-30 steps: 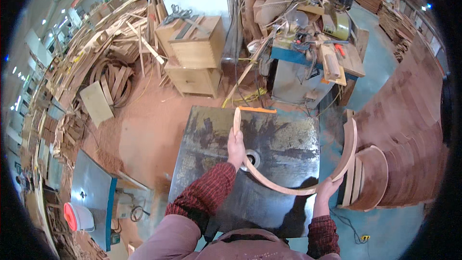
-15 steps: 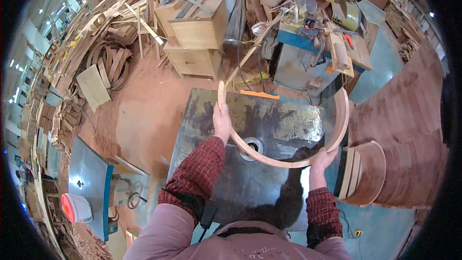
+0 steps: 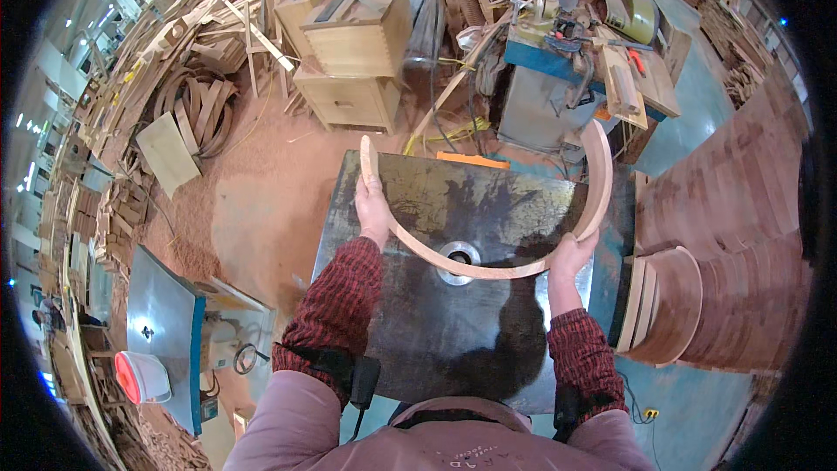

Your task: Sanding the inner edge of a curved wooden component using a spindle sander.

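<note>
A curved wooden strip (image 3: 488, 271), bent into a wide U that opens away from me, spans both my hands over a dark metal machine table (image 3: 436, 331). My left hand (image 3: 372, 212) grips its left arm below the tip. On the lower right bend, my right hand (image 3: 571, 257) is closed round the wood. Behind the strip's middle, a round metal ring (image 3: 459, 252) with a dark centre is set in the tabletop. Whether the strip touches the table is hard to tell.
Curved wooden pieces (image 3: 667, 305) and a large reddish-brown wooden panel (image 3: 724, 201) stand right. An orange bar (image 3: 472, 160) lies at the table's far edge. Beyond are a wooden cabinet (image 3: 349, 105) and a cluttered blue-topped machine (image 3: 549, 70). A lidded bucket (image 3: 142, 377) sits lower left.
Both hands have moved left and slightly away from me, carrying the curved strip along. Its middle now passes across the near part of the metal ring. The grip looks the same.
</note>
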Demonstrator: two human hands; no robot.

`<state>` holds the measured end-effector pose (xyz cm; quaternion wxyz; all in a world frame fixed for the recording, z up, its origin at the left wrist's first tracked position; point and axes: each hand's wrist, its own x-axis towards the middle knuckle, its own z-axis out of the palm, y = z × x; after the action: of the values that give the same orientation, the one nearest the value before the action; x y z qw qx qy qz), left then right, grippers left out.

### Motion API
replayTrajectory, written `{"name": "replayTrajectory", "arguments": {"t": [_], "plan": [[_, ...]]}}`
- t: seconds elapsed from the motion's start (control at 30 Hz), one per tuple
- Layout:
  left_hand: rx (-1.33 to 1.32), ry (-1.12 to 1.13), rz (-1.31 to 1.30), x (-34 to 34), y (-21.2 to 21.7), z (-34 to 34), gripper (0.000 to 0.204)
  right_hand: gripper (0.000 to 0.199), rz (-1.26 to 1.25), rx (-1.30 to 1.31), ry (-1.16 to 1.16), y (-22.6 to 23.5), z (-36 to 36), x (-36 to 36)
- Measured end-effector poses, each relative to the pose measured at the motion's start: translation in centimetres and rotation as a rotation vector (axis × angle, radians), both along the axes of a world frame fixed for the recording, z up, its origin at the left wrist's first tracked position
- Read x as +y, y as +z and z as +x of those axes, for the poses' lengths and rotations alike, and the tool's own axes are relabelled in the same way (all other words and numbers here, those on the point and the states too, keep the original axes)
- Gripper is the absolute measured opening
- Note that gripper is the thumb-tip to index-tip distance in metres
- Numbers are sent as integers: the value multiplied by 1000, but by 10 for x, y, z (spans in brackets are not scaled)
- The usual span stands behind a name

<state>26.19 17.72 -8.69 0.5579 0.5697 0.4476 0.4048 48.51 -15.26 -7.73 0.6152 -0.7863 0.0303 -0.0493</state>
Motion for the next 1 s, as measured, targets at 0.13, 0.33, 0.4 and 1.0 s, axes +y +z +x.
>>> {"name": "replayTrajectory", "arguments": {"t": [0.13, 0.33, 0.4, 1.0], "plan": [[-54, 111, 0, 7, -1, -31, 45, 73, -77, 19, 52, 3, -4, 37], [21, 216, 10, 29, -25, -97, 46, 77, 47, -48, 185, -18, -16, 77], [38, 229, -7, 30, -27, -117, 47, 77, 3, -12, 211, -12, -27, 87], [-29, 384, -54, -43, -3, -221, 55, 75, -119, -45, 407, -1, -82, 119]]}}
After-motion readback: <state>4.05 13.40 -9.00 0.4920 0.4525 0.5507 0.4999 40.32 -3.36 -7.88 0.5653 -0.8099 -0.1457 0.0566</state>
